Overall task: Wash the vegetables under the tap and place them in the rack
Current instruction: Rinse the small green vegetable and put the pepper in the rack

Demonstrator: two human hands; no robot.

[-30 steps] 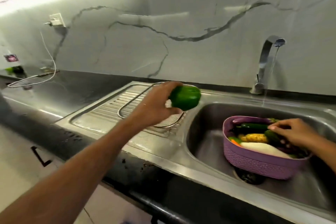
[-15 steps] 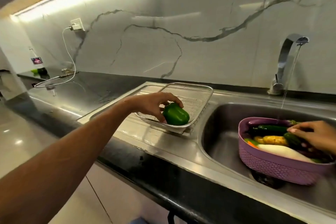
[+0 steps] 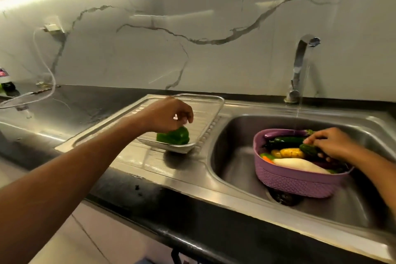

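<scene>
My left hand [image 3: 169, 117] hides the green pepper's [image 3: 174, 136] top in the rack [image 3: 211, 118]; grip unclear. Right hand [image 3: 331, 142] pinches a cucumber [image 3: 308, 149] in the purple basket [image 3: 295, 182].

Left hand [image 3: 169, 114] over wire rack [image 3: 211, 123] on steel drainboard [image 3: 137, 156], fingers curled down onto green bell pepper [image 3: 174, 136] lying in rack. Right hand [image 3: 331, 142] inside purple basket [image 3: 295, 180] in sink [image 3: 235, 169], fingertips on a small dark-green cucumber [image 3: 308, 149]. Also in basket: corn cob [image 3: 292, 152], white radish [image 3: 300, 165], long dark cucumber [image 3: 287, 140], purple aubergine [image 3: 278, 133]. Tap [image 3: 300, 64] running, thin stream falling to basket's far rim. Black countertop [image 3: 90, 100] and white cable [image 3: 46, 75] at left.
</scene>
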